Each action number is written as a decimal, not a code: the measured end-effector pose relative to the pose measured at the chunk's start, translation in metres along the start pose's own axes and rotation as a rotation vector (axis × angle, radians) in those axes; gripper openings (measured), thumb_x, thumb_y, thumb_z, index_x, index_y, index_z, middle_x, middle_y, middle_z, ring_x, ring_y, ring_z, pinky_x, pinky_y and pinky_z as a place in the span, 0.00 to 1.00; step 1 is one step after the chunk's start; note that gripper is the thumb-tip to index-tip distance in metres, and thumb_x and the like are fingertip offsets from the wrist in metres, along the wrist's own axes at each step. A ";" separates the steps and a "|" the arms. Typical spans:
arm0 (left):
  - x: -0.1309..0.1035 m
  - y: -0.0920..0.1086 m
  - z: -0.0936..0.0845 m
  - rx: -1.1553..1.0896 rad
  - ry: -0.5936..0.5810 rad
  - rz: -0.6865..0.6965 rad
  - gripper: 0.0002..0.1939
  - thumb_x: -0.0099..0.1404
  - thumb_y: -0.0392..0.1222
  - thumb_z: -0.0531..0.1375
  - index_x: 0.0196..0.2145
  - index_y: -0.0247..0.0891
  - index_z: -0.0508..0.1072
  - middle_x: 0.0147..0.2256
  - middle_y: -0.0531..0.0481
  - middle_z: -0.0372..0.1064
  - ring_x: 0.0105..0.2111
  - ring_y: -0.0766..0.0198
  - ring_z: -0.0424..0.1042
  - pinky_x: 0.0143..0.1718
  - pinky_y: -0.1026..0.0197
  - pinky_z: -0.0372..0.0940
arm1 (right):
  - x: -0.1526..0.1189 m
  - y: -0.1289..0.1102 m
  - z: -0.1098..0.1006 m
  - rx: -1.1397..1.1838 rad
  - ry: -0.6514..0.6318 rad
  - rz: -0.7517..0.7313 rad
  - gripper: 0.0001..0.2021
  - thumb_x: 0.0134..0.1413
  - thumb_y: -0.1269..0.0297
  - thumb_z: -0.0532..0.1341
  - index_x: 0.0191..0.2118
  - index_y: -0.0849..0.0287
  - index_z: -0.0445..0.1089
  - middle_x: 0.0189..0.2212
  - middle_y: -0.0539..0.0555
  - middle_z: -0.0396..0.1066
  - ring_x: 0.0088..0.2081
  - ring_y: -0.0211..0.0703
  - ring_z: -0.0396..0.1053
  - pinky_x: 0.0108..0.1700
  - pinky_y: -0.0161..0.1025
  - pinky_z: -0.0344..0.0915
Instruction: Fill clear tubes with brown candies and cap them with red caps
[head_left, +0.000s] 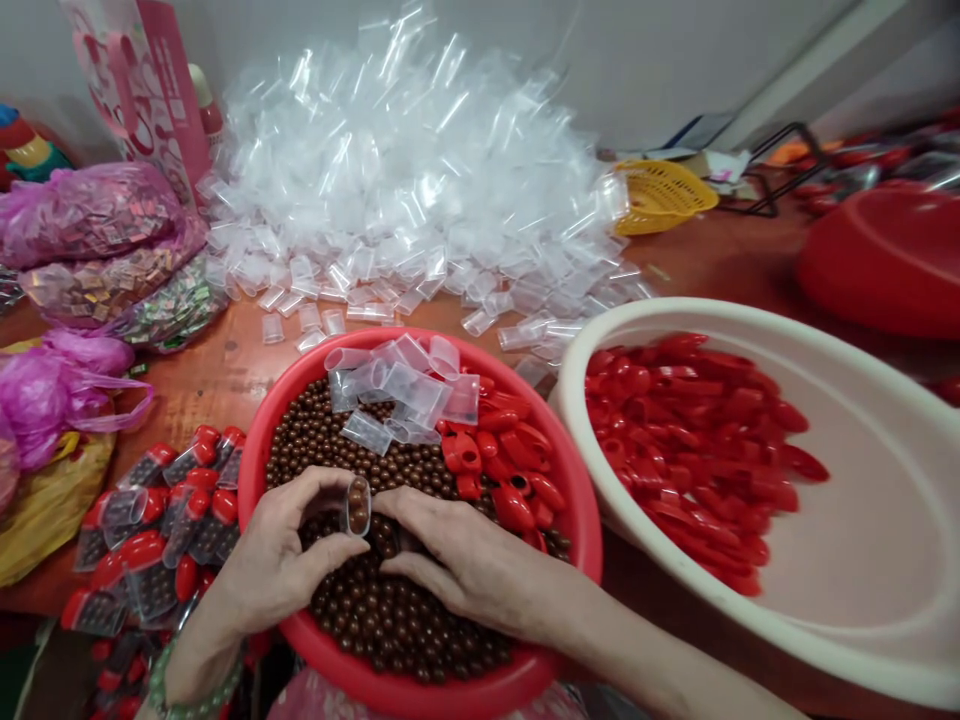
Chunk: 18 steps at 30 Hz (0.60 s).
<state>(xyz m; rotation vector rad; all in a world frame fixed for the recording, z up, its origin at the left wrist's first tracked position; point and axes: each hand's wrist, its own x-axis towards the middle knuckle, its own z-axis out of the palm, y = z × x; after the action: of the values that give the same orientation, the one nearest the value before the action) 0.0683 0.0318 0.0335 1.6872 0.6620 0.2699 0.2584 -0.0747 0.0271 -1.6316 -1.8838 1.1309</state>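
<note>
Over a red basin (589, 520) of small brown balls (420, 620), my left hand (289, 550) pinches a clear plastic container (358, 506) with brown balls visible inside. My right hand (465, 560) is just to its right, low over the balls, thumb and fingers curved around a gap. Whether that hand holds anything between its fingertips is too dark to tell. Clear empty containers (412, 385) lie on the balls at the back of the basin, and red caps (510, 460) lie at its right side.
A white basin (847, 650) of red caps stands at the right. Behind is a large heap of clear containers (405, 180). Capped, filled containers (154, 540) are piled at the left, near pink bags (90, 215). A yellow basket (664, 195) sits at the back.
</note>
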 end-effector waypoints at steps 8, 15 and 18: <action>0.000 -0.001 0.005 -0.034 0.052 0.029 0.20 0.63 0.36 0.63 0.53 0.41 0.70 0.50 0.47 0.74 0.49 0.61 0.74 0.53 0.58 0.67 | 0.003 -0.005 0.009 -0.093 -0.034 0.044 0.12 0.64 0.70 0.55 0.52 0.63 0.62 0.44 0.60 0.71 0.44 0.50 0.74 0.45 0.48 0.72; 0.003 0.000 0.004 0.019 0.054 0.060 0.20 0.62 0.37 0.64 0.53 0.40 0.72 0.52 0.46 0.73 0.52 0.58 0.72 0.56 0.58 0.64 | -0.020 0.000 -0.013 -0.195 0.130 -0.040 0.17 0.63 0.67 0.58 0.57 0.57 0.61 0.52 0.59 0.69 0.52 0.46 0.71 0.52 0.42 0.70; 0.004 0.001 0.008 -0.028 0.048 0.048 0.20 0.64 0.39 0.64 0.53 0.39 0.71 0.51 0.46 0.74 0.50 0.58 0.73 0.54 0.58 0.65 | -0.025 0.019 -0.028 -0.407 0.355 0.006 0.10 0.66 0.66 0.54 0.49 0.57 0.68 0.45 0.58 0.71 0.46 0.47 0.72 0.49 0.44 0.70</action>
<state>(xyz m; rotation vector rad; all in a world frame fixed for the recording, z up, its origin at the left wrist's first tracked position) 0.0758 0.0277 0.0320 1.6757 0.6508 0.3534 0.2970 -0.0899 0.0336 -1.8964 -1.9476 0.4288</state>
